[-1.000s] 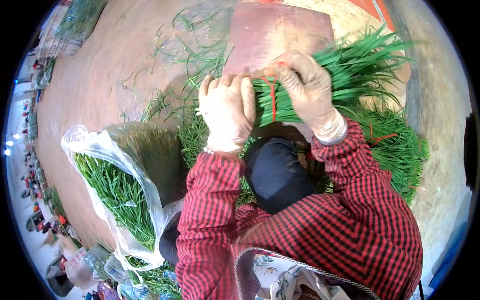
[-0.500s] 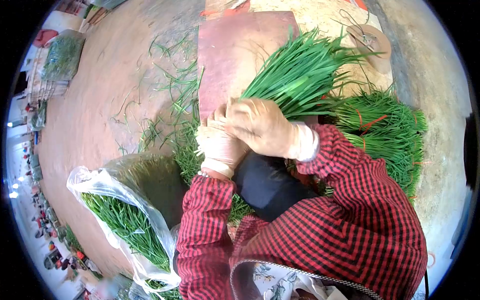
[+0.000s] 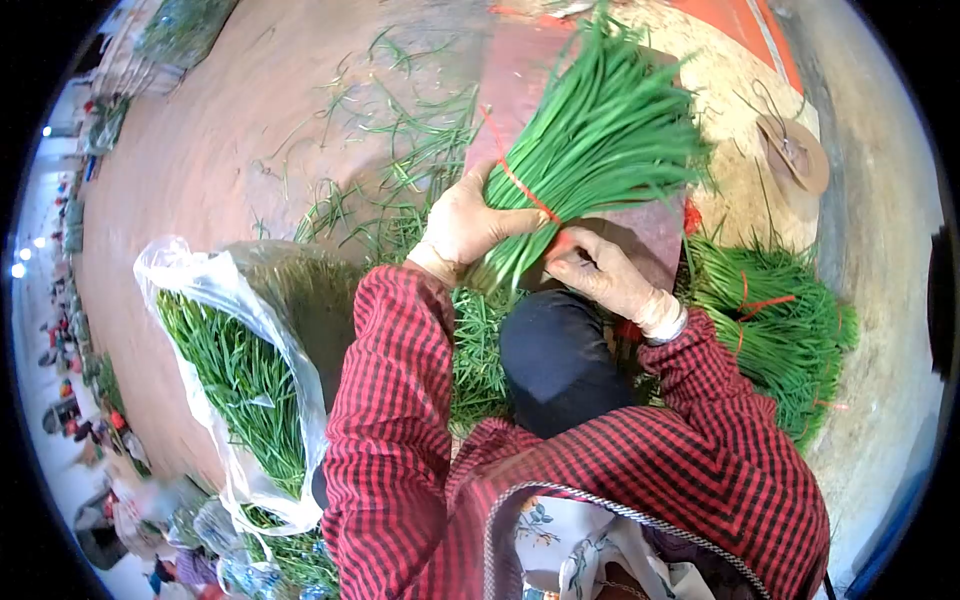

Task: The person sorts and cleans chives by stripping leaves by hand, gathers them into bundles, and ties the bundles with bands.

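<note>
A thick bunch of green chives (image 3: 610, 130) leans up and to the right over the reddish board. Around its lower part runs a thin red tie (image 3: 522, 186), one end sticking out at the upper left. My left hand (image 3: 468, 222), in a pale glove, is closed round the stems just below the tie, its thumb across the front. To the right of the stem ends, my gloved right hand (image 3: 608, 278) pinches something red beside the bunch, seemingly the tie's other end. My dark-trousered knee (image 3: 555, 350) is just below both hands.
Several tied chive bunches (image 3: 775, 315) are stacked at the right. A plastic bag (image 3: 225, 290) full of chives stands at the left. Loose stalks (image 3: 400, 170) litter the floor. A round tan disc (image 3: 795, 155) lies on the pale board (image 3: 730, 90). Other people appear far left.
My hands, earlier together over the stems, have moved apart. The bunch now stands more upright, with the red tie visible around it. The whole view has shifted slightly.
</note>
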Action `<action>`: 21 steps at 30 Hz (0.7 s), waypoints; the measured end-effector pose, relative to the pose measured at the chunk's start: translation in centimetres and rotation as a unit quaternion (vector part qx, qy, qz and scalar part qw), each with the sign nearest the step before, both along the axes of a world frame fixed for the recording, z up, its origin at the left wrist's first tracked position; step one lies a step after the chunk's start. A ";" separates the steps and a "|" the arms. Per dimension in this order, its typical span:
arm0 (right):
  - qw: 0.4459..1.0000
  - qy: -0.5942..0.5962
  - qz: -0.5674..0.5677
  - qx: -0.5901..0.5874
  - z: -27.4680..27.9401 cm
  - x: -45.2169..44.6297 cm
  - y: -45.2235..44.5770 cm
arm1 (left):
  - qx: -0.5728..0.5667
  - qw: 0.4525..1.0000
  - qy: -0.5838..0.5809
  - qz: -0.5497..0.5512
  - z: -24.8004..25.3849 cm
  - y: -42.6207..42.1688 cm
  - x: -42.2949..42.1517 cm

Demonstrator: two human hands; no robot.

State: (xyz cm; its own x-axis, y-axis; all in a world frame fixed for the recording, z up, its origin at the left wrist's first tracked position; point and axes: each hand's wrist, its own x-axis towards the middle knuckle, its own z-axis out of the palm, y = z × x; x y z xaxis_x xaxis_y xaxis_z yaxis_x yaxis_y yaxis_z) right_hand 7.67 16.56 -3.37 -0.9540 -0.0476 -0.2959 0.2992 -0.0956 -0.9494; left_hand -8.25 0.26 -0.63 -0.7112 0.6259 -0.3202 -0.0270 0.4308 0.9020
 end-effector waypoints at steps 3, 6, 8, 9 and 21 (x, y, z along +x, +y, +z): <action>0.980 0.162 -0.073 -0.089 2.3 -1.8 -1.6 | 0.176 0.980 -0.061 0.064 2.9 0.3 1.5; 0.971 0.236 -0.010 0.035 5.3 -3.4 -1.0 | 0.276 0.958 0.027 0.066 5.6 1.0 2.7; 0.918 0.301 0.014 0.257 7.0 -3.6 0.1 | 0.310 0.946 0.083 0.043 5.7 1.0 2.6; 0.886 0.299 0.003 0.354 8.0 -3.3 0.2 | 0.336 0.932 0.135 0.012 5.7 0.9 2.6; 0.807 0.125 0.263 0.514 -1.1 -5.1 0.8 | 0.135 0.951 0.267 0.079 -3.8 -0.3 2.0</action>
